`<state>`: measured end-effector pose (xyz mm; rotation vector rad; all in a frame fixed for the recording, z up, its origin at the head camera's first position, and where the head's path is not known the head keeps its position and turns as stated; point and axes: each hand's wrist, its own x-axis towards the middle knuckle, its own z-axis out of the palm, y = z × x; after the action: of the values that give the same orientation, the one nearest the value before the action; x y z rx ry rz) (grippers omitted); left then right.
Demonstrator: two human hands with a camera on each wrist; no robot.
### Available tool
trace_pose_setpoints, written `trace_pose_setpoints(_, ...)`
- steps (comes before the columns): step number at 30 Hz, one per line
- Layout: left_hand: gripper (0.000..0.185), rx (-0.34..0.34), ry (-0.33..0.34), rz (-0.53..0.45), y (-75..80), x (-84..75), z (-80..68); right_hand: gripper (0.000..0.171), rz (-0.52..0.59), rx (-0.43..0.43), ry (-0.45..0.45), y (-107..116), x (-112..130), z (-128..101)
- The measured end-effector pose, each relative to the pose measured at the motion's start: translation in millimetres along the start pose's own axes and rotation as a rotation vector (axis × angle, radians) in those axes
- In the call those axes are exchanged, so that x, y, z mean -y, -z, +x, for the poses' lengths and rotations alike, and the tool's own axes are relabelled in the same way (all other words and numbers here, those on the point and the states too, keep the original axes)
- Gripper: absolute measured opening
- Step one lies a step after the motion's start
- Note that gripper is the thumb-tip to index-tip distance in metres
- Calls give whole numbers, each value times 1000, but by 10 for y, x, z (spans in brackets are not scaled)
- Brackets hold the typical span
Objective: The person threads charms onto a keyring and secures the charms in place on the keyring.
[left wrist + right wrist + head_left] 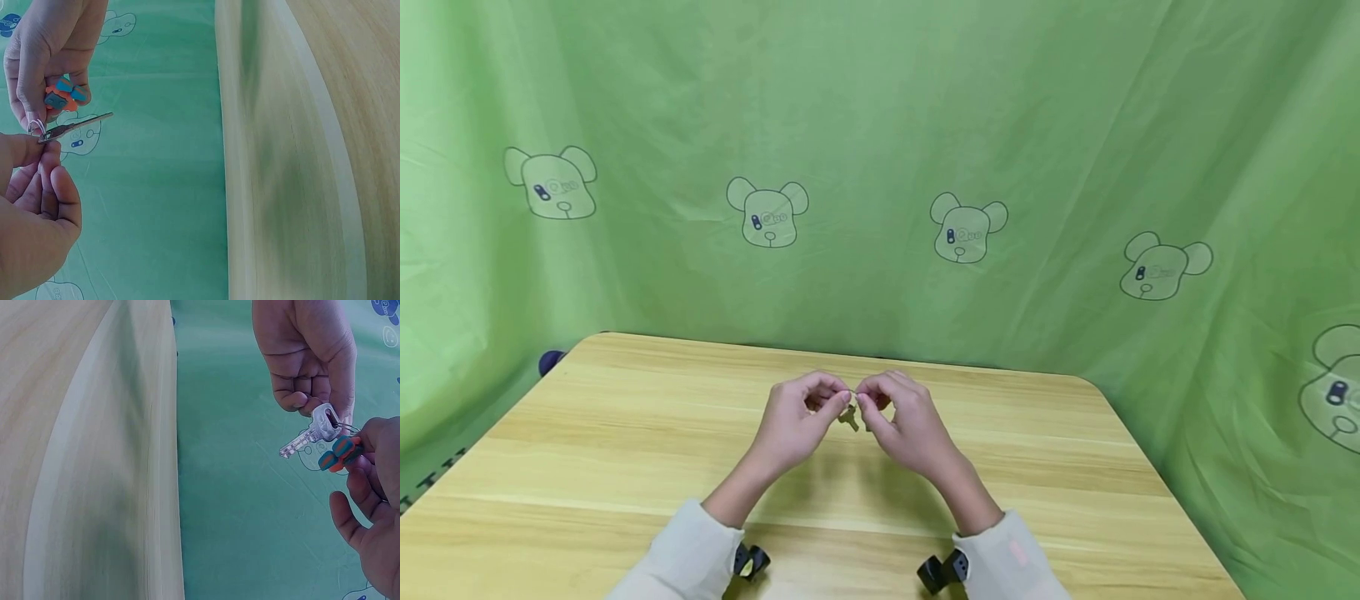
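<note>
Both hands meet fingertip to fingertip over the wooden table, working on a thin metal key ring (36, 127). My left hand (793, 421) pinches the ring between thumb and forefinger, right beside the head of a silver key (324, 422). That key hangs from the ring, its toothed blade pointing down. From the other side my right hand (910, 421) pinches the ring too. A small orange and teal charm (340, 453) dangles beneath the right fingers, partly hidden by them in the left wrist view. The fingertips cover part of the ring.
A light wood-grain table (625, 433) with rounded far corners lies under the hands. Behind it hangs a green curtain (865, 100) printed with bear heads. Black wrist cameras show at both sleeves. Past the left table edge is a dark purple round thing (551, 362).
</note>
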<state>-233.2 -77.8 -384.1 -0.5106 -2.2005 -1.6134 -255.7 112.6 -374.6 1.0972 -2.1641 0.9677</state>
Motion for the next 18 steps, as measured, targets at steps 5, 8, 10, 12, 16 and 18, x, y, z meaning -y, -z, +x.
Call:
trace_pose_setpoints(5,8,-4,1,-2,4,9,-2,5,4,8,-1,-3,-10,-6)
trace_pose_setpoints(8,7,-6,-1,-1,5,13,0,6,5,12,0,-5,-15,-12)
trace_pose_setpoints(10,6,-8,-1,-2,5,16,1,5,5,16,-4,-2,-11,-12)
trace_pose_setpoints(12,6,-14,-2,0,5,20,3,5,2,22,-9,1,-4,-9)
trace_pose_setpoints(16,6,-26,-3,6,4,23,5,5,-3,27,-15,6,7,-2)
trace_pose_setpoints(18,6,-29,-1,7,3,20,5,5,-6,26,-13,6,11,-1)
